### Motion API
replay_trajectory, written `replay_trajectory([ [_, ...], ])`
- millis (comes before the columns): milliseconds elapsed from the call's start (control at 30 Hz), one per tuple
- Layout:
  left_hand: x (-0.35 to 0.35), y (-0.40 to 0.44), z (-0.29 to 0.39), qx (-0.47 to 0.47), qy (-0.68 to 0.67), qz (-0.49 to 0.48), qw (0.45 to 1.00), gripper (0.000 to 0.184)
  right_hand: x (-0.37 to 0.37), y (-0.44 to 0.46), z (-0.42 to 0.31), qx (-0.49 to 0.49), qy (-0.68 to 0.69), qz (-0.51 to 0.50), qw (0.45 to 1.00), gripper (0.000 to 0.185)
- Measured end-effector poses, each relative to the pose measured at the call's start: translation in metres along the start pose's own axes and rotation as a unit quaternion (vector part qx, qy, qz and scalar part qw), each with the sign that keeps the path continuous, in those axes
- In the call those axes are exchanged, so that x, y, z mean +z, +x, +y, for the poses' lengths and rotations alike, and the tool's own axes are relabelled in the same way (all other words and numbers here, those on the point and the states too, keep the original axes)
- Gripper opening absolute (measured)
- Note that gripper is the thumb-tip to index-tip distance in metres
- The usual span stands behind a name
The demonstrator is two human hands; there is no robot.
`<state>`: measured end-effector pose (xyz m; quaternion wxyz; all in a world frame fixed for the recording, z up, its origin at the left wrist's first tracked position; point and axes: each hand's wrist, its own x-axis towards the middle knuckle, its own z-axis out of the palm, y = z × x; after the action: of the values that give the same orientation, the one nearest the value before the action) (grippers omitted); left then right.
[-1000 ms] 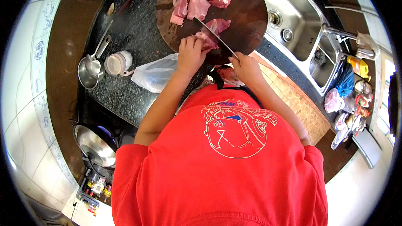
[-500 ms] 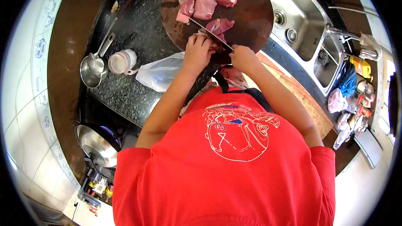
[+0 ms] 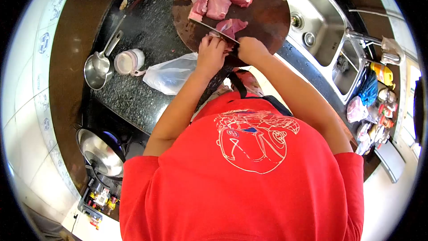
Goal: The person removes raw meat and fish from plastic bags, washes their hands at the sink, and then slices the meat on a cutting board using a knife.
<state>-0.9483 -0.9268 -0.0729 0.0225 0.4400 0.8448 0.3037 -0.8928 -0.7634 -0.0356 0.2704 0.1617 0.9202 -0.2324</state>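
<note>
The right hand (image 3: pixel 252 50) is closed around the handle of a knife (image 3: pixel 214 30), whose blade slants across a round chopping board (image 3: pixel 263 22) on the worktop (image 3: pixel 129 91). The left hand (image 3: pixel 211 53) bends its fingers over meat at the board's near side; that spot is mostly hidden, so I cannot tell whether they grip or merely press. A cut of meat (image 3: pixel 232 27) lies just beyond the blade, with other pieces (image 3: pixel 219 6) farther back on the board.

The left fingertips sit just beside the blade, so a slip of moist meat or a tilting edge could nick them. Loose meat sliding on the board could also send the cut crooked. A sweep of the left forearm could drag the plastic bag (image 3: pixel 169 78) beside it.

No brand is legible: the red shirt's (image 3: pixel 240 196) line print and the yellow bottle (image 3: pixel 381 74) show no readable words.
</note>
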Motion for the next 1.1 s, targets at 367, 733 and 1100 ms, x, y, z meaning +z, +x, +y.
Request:
replay_trajectory([
  [367, 0.009, 0.004, 0.004, 0.047, -0.005, -0.04, 0.998, 0.019, 0.004, -0.03, 0.032, 0.036, -0.018, -0.018, 0.999, 0.023],
  [733, -0.038, 0.013, 0.008, -0.009, -0.027, -0.113, 0.993, 0.017, 0.017, -0.045, 0.06, 0.053, -0.001, -0.013, 0.999, 0.02],
  [1100, -0.09, 0.042, -0.055, -0.399, -0.727, -0.069, 0.555, 0.032, 0.016, -0.063, 0.062, 0.112, 0.017, -0.003, 0.994, 0.019],
])
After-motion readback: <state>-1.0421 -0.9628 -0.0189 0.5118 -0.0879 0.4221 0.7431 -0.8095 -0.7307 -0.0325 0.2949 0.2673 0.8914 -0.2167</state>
